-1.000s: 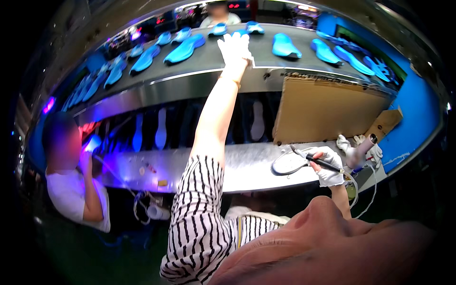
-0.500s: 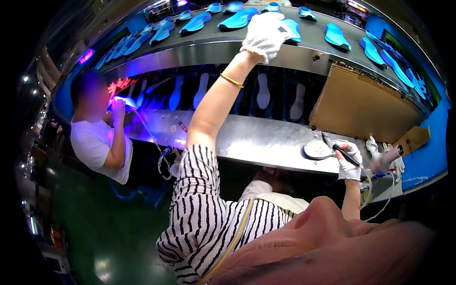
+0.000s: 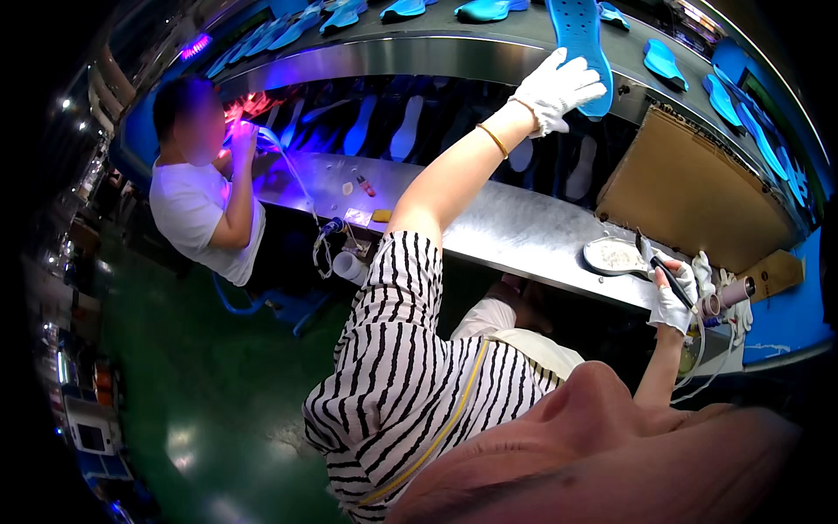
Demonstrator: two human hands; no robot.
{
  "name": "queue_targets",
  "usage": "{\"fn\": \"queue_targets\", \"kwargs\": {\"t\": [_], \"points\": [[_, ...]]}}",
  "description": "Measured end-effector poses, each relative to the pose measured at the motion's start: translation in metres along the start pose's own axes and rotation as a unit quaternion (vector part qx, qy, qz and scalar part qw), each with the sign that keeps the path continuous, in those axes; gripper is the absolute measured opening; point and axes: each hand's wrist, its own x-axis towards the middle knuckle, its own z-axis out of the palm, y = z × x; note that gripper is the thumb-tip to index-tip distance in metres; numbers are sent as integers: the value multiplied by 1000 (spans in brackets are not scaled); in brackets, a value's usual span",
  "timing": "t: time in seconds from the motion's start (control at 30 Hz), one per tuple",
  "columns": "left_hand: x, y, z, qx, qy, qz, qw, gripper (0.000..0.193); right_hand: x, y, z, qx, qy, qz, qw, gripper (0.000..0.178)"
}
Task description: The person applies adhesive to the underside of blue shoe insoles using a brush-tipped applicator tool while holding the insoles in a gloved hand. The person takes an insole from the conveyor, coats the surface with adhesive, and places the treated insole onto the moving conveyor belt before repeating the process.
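Head view is showing the left hand (image 3: 563, 87), in a white glove, stretching out to the near edge of a dark conveyor belt (image 3: 445, 26) and holding a blue sole (image 3: 580, 31). The thumb is lying by the sole's left side and the fingers are crossing its lower part, so the hand is closing on it rather than spreading wide. The sole is turning its face with small holes toward the camera, its lower end hanging past the belt's near edge. Other blue soles (image 3: 493, 9) are lying along the belt on both sides of it. Below, the right hand (image 3: 674, 297), in a white glove with bare fingertips, is gripping a black pen-like tool (image 3: 672, 284) narrowly near the right end of a metal bench (image 3: 515, 227). The tool's tip is pointing up beside the right rim of a shallow oval dish (image 3: 596, 268), which is sitting near the bench's front edge with something white inside. Behind the dish, a cardboard sheet (image 3: 698, 188) is standing at the bench's back edge. A pinkish spool (image 3: 733, 293) and loose gloves (image 3: 742, 319) are resting at the right end. Toward the bench's left end, a small yellow block (image 3: 381, 216) is lying by the front edge, and a co-worker (image 3: 209, 201) in a white shirt is sitting there with a hand raised.
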Motion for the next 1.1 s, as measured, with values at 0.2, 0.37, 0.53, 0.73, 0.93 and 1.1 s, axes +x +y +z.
{"fn": "queue_targets", "kwargs": {"t": [0.2,0.37,0.53,0.73,0.93,1.1], "points": [[35,-21,30,-18,151,-98,983,23,-5,3,-11,11,0,-45,999,17],[37,-44,-5,-204,384,-125,892,25,-3,5,-18,47,12,-22,999,15],[-30,-56,-43,-747,365,-119,543,35,3,14,-6,105,23,-21,994,17],[-56,62,-41,-955,78,-137,251,63,-5,3,13,113,-41,33,992,16],[-124,186,7,-915,-92,-302,250,90,-14,-28,37,121,-107,54,985,17],[-109,211,-17,-941,-28,-296,-160,101,-4,-19,45,51,-109,28,992,18]]}}
